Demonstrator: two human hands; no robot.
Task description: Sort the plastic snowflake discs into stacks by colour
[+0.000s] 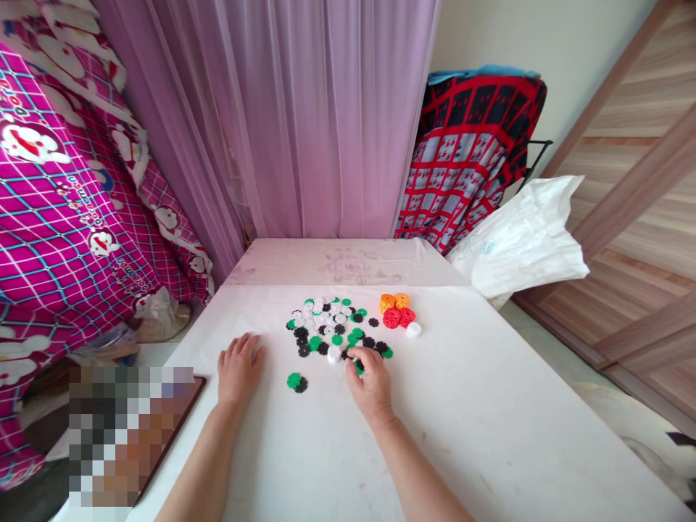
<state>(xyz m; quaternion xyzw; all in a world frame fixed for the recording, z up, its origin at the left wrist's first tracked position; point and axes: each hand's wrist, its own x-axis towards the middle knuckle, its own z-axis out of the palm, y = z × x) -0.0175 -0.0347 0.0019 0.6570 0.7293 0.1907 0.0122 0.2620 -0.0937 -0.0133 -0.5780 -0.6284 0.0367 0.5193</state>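
Observation:
My left hand (239,370) rests palm down on the white table, fingers stretched out, with nothing in it. My right hand (370,380) is at the near edge of a heap of notched plastic discs, its fingers curled and closed. A dark edge shows at its fingertips, but what they hold is hidden. Just left of them is a small stack of white discs (333,354). White discs (318,317), black discs (301,341) and green discs (315,344) lie spread beyond my hands. Nearer me, a green disc (293,380) overlaps a black disc (301,386).
Behind the heap to the right stand orange disc stacks (394,301), red disc stacks (399,317) and a white disc stack (414,330). A blurred-out flat item (163,428) lies at the table's left edge. A white plastic bag (522,246) leans by the back right corner.

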